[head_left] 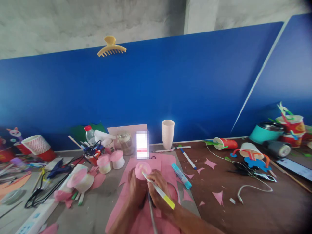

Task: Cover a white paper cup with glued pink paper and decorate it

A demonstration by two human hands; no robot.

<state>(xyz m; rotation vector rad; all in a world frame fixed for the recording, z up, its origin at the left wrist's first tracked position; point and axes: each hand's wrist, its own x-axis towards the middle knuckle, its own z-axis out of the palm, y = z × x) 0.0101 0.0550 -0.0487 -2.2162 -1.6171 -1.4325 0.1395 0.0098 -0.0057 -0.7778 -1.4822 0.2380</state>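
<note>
My left hand point(136, 188) is wrapped round a small cup with a round pink top point(142, 170); most of the cup's side is hidden by my fingers. In my right hand point(157, 188) is a white marker with a yellow end point(162, 195), its tip touching or just over the pink top. Under both hands lie sheets of pink paper point(126, 208). Left of my hands stand two similar pink-topped cups point(117, 160), and another tilted one point(81, 179) lies further left. A bright upright phone-like screen point(142, 144) stands just beyond the cup.
A stack of white cups point(168, 134) stands at the back. Blue and white markers point(188, 158), a light-blue stick-like case point(181, 176) and pink scraps point(218, 197) lie right. A glass jar point(124, 143), black cables point(41, 191) and a power strip point(36, 216) are left.
</note>
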